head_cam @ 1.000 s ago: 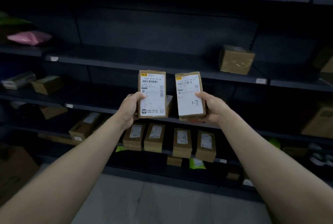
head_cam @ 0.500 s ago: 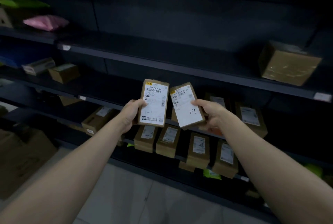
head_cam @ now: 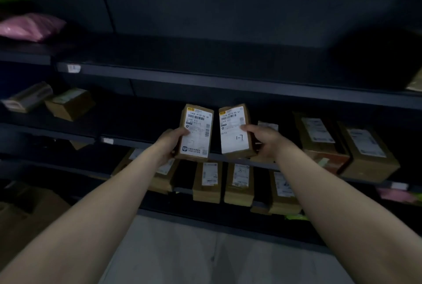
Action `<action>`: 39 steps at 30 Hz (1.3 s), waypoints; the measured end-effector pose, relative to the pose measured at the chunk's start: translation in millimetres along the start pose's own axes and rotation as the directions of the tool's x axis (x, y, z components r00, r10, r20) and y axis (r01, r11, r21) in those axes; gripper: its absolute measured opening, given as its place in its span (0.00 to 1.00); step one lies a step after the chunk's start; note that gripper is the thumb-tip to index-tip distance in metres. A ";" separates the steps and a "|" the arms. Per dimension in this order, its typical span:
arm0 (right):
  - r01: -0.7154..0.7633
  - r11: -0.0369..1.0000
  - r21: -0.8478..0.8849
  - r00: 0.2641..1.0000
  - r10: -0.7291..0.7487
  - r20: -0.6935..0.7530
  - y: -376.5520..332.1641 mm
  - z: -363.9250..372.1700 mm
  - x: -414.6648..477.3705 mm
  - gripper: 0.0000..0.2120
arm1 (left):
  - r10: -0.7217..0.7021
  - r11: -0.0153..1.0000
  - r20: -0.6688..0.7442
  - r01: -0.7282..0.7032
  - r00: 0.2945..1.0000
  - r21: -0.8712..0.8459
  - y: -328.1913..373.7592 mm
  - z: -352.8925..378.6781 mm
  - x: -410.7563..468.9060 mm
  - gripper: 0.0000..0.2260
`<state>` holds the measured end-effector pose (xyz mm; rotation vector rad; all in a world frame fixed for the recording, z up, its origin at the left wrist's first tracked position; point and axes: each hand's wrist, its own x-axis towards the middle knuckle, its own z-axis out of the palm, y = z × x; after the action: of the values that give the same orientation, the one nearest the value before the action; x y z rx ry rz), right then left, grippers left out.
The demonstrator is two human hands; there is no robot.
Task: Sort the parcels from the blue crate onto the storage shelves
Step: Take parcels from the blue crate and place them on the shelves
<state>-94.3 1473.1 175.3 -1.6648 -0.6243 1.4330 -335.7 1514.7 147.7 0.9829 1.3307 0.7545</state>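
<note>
I hold two small brown cardboard parcels with white shipping labels side by side in front of dark storage shelves (head_cam: 228,82). My left hand (head_cam: 170,144) grips the left parcel (head_cam: 196,132) by its left edge. My right hand (head_cam: 266,139) grips the right parcel (head_cam: 234,131), whose label bears a handwritten "1-7", by its right edge. Both parcels stand upright just above the front lip of a middle shelf (head_cam: 127,143). The blue crate is out of view.
Two larger labelled boxes (head_cam: 342,144) sit on the same shelf to the right. A row of labelled boxes (head_cam: 238,183) stands on the shelf below. Small boxes (head_cam: 68,103) and a pink bag (head_cam: 32,26) lie at left. A cardboard box (head_cam: 27,215) rests on the floor, lower left.
The view has closed in on the shelves and shifted right. Both hands carried the parcels forward to the middle shelf's edge; the right parcel straightened from a tilt.
</note>
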 end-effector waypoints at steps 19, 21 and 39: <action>-0.206 0.979 -0.009 0.977 0.205 -0.064 -6.3 50.7 118.0 0.12 | -0.176 0.984 0.019 0.176 0.984 0.029 -16.8 -15.2 140.1 0.10; -0.224 0.974 -0.023 0.973 0.222 -0.067 -5.8 49.6 126.0 0.18 | -0.202 0.979 0.023 0.201 0.979 0.030 -18.0 -13.8 151.5 0.14; -0.349 0.936 -0.033 0.936 0.347 -0.058 7.2 35.0 174.4 0.19 | -0.260 0.965 -0.002 0.260 0.966 0.007 -34.6 13.5 202.8 0.17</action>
<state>-89.8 1618.9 73.4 -1.9096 -0.3414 1.6259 -301.4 1679.5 28.8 0.7929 1.4306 0.5495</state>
